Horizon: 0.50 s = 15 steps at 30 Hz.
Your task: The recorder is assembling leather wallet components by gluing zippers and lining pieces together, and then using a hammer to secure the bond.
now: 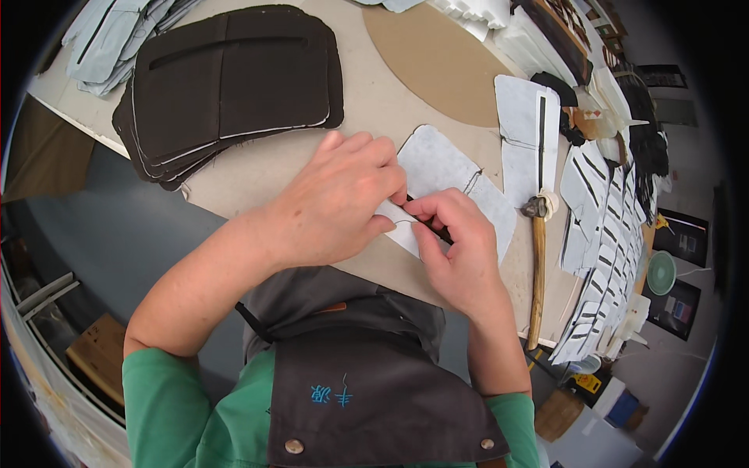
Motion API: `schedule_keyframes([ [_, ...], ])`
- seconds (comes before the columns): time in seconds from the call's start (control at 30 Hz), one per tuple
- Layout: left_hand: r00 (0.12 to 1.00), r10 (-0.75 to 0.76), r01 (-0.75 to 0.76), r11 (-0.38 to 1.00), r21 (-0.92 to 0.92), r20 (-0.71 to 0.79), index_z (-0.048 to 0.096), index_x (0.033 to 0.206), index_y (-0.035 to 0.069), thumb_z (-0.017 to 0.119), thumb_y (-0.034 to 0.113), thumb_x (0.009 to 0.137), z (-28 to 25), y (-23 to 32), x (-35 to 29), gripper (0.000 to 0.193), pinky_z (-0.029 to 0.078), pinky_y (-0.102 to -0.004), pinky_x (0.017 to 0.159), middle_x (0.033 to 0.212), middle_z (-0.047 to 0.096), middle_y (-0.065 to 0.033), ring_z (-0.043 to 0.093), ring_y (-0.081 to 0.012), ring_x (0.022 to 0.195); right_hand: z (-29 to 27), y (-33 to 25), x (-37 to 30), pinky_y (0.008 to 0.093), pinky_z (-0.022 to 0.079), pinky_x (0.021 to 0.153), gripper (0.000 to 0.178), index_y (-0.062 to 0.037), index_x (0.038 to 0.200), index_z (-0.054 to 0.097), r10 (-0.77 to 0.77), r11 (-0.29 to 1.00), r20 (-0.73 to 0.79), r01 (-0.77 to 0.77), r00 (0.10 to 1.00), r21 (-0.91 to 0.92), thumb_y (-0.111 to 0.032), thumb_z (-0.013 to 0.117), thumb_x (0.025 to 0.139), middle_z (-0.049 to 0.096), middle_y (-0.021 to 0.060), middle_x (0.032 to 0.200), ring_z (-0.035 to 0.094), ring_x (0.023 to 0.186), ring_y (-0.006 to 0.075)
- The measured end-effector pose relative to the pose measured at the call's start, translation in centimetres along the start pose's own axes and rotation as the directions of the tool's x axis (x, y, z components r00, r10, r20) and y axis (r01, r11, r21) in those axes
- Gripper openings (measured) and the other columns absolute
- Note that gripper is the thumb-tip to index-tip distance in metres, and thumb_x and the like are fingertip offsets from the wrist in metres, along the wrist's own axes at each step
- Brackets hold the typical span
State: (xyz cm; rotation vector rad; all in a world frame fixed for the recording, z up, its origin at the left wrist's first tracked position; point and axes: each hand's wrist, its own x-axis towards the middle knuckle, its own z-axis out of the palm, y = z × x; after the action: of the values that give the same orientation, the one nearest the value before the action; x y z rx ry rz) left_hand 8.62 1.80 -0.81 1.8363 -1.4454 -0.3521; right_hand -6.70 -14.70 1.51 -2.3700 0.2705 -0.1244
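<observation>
A pale grey-blue fabric panel [441, 156] lies at the table's front edge, with a dark strip along a slot and a stitched seam across it. My left hand [339, 199] bends over its left side, fingers curled and pinching the panel by the strip. Close beside it, my right hand [460, 242] grips the dark strip and the panel's edge between thumb and fingers. A thin dark thread [404, 222] curves out between the two hands. The fingertips partly cover the strip.
A stack of dark brown panels [273, 86] sits at the far left, beside pale pieces [109, 47]. A hammer [538, 273] lies at right, below another pale slotted panel [519, 132]. Overlapping slotted panels [601, 273] line the right edge. A brown oval sheet [437, 62] lies behind.
</observation>
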Motion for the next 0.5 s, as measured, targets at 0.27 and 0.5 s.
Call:
schedule_keyframes([
  [0.27,0.998,0.069,-0.069,0.998,-0.011,-0.015,0.070,0.098,0.012,0.087,0.012,0.076,0.0,-0.5,-0.1,0.028,0.038,-0.0389,0.089,0.106,0.057,-0.0033,0.053,-0.0255,0.099,1.1,0.3,-1.5,0.0427,0.052,0.077,0.024,-0.0052,0.104,0.069,-0.243,0.939,-0.166,0.189,0.956,-0.288,0.006,0.069,0.082,0.066,0.0121,0.103,0.065,0.089,0.0335],
  [0.5,0.997,0.054,-0.052,0.998,0.042,-0.061,0.070,0.105,0.009,0.086,0.009,0.074,0.5,1.0,-0.5,0.035,0.043,-0.0426,0.093,0.111,0.059,-0.0059,0.056,-0.0284,0.104,-4.3,1.3,-3.0,0.0325,0.050,0.072,0.025,-0.0011,0.103,0.069,0.083,0.996,0.118,-0.079,0.990,-0.036,-0.005,0.083,0.082,0.064,0.0079,0.087,0.058,0.077,0.0209],
])
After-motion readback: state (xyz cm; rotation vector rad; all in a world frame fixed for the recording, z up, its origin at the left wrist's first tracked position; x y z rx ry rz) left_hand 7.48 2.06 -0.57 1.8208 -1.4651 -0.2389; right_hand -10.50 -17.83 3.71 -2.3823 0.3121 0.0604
